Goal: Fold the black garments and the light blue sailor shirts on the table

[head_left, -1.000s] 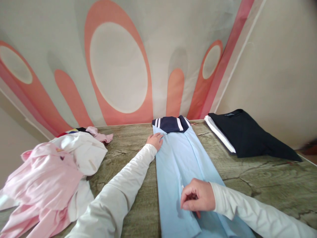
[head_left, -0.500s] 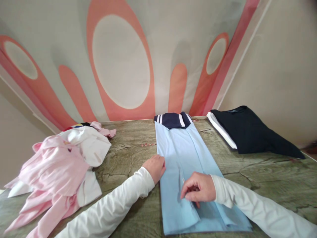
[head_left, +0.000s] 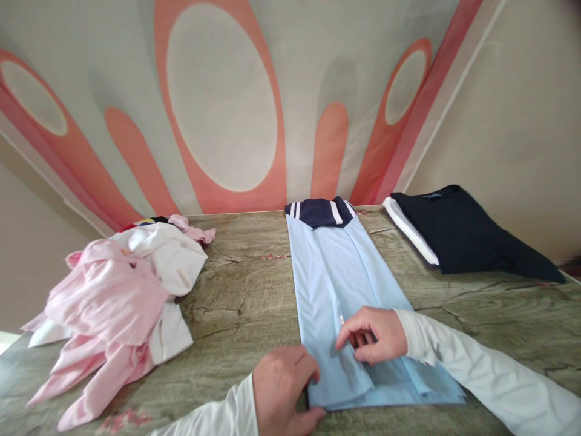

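Note:
A light blue garment (head_left: 318, 290) with a navy, white-striped sailor collar (head_left: 318, 213) lies folded into a long narrow strip, collar end away from me. My left hand (head_left: 285, 387) is at its near left corner, fingers bent along the side edge and thumb apart by the bottom edge; no cloth shows pinched between them. Over the lower middle of the strip is my right hand (head_left: 374, 336), loosely curled, with index finger and thumb apart and nothing held. A small white tag (head_left: 341, 319) shows beside its index finger.
To the left is a loose heap of pink clothes (head_left: 104, 297) and white clothes (head_left: 175, 260). At the back right a black T-shirt (head_left: 467, 236) lies on folded white cloth (head_left: 411, 233). Behind the wood-patterned tabletop (head_left: 236, 290) stands a patterned backdrop (head_left: 299, 121).
My left hand has come down along the garment's left edge to its near corner, its fingers opening. My right hand stays over the lower middle, slightly shifted. The view has tilted a little.

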A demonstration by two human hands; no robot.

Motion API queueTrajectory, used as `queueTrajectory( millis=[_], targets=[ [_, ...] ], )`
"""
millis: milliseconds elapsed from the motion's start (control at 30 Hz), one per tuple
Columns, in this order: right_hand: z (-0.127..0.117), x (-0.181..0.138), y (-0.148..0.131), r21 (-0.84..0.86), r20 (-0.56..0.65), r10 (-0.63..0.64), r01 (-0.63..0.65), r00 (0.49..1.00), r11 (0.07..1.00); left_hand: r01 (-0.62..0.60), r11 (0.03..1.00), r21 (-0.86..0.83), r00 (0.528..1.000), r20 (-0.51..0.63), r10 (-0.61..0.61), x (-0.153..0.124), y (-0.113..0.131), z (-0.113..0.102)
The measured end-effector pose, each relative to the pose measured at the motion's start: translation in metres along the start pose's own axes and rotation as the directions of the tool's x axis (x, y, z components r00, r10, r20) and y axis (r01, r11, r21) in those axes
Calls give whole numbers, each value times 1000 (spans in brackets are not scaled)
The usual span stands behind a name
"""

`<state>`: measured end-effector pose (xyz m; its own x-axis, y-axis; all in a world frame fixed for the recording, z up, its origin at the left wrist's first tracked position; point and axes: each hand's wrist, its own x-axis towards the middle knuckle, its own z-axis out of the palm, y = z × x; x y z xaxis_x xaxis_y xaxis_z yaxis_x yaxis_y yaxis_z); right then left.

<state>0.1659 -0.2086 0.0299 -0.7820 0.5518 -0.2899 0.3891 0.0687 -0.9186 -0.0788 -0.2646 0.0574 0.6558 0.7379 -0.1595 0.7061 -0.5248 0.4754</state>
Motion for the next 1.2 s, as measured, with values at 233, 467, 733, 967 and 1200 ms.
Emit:
queueTrajectory(
  millis=[233,467,733,967,1200],
  targets=[
    [0,2,4,84,10,2,-3,1000,996,-24,999,-27,997,-68,23,1,-1,11],
    [-1,4,7,100,28,14,-17,1000,995,-25,993,-119,998,-61,17,2,-3,8],
    [-8,-3,3,99,84,-11,2,996,995,13,985,-172,987,-154,-40,-6,-4,7],
    [-9,0,5,152,117,24,-42,993,988,-128,992,17,965,-231,129,-8,-12,22],
    [-6,4,13,169,128,75,-97,989,981,-326,902,284,852,-325,410,-10,-10,19]
  ],
)
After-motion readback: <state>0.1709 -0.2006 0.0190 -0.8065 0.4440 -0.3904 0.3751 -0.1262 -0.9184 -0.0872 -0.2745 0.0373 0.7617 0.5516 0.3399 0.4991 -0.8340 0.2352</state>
